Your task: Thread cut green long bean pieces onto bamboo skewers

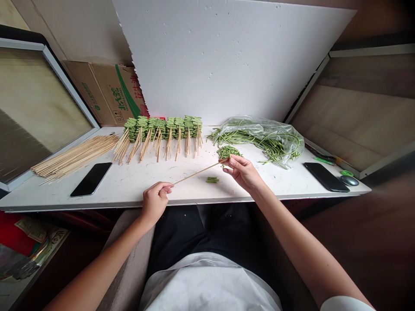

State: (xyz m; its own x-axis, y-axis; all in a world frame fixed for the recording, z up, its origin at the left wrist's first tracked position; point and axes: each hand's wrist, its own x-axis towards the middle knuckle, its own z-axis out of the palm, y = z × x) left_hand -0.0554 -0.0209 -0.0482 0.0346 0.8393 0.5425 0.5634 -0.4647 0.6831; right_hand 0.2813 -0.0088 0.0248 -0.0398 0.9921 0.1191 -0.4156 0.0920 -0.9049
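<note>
A thin wooden skewer (196,173) stretches between my two hands over the front of the white table. My left hand (156,199) is closed round its lower left end. At its upper right end my right hand (241,172) pinches it with thumb and fingers. Just left of my right hand, a small group of short green bean pieces (212,179) lies on the table. Behind that hand is a pile of cut bean pieces (228,152). Stacks of skewered green beans (164,128) stand in a row at the back, sticks pointing forward.
Bare skewers (76,155) lie at the left, near a black phone (91,179). Long beans in a clear plastic bag (262,136) are back right. Another phone (326,177), a grey mouse (349,180) and dark scissors (316,152) lie at the right. A white board (233,56) stands behind.
</note>
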